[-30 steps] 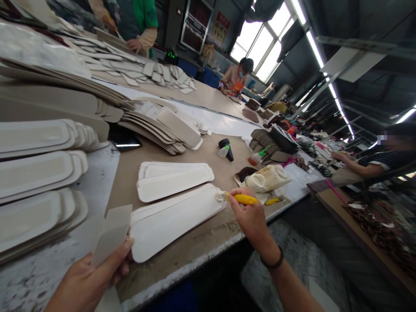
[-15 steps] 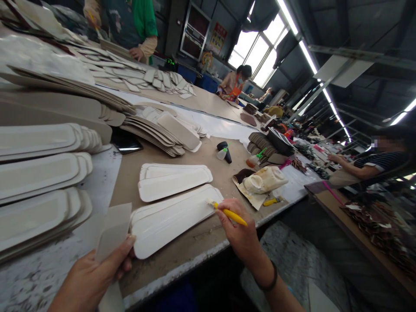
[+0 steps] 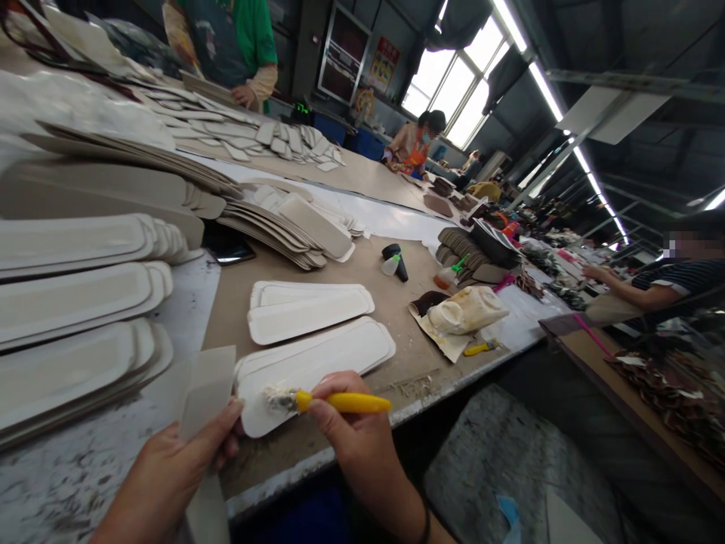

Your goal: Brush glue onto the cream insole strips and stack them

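My right hand grips a yellow-handled brush. Its whitish bristles press on the near left end of the top white panel, one of a fanned stack with rounded ends. In my left hand is a pale grey strip, pinched between thumb and fingers and passing down behind them. The left fingertips touch the left edge of the fanned stack. Just behind lies a second fan of white panels.
Stacks of pale panels fill the left side. A glue-crusted container, a second yellow brush and small squeeze bottles stand to the right. A dark phone lies by the stacks. Co-workers work across the table and at far right.
My right hand has swept the brush from the far right end of the top panel to its near left end. My left hand keeps its hold on the strip.
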Motion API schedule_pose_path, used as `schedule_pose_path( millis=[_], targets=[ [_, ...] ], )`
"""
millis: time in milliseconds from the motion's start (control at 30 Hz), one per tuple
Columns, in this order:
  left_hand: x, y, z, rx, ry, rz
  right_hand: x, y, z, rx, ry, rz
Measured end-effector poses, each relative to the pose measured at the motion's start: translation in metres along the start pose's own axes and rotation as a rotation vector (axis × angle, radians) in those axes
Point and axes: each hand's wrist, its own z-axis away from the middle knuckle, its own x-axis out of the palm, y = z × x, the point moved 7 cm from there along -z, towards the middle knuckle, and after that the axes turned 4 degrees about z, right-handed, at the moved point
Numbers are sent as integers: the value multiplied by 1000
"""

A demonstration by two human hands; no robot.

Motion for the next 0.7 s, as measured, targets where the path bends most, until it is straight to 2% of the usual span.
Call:
schedule_pose_path(
  millis=[67,167,400,467,600,700],
  targets=[
    [1,4,3,3,-8,33,-8,10,-3,92,29,-14],
    [3,12,7,7,-23,77,-17,14,-6,134,51,31],
    [3,17,11,41,-30,103,2,19,-5,199,-39,-104],
    [2,15,10,39,-32,106,-6,24,-8,171,-7,-17],
    [2,14,10,28,-37,127,-46,25,-17,7,135,317],
    [1,13,9,6,7,157,-68,19,-21,-122,211,505]
  ],
)
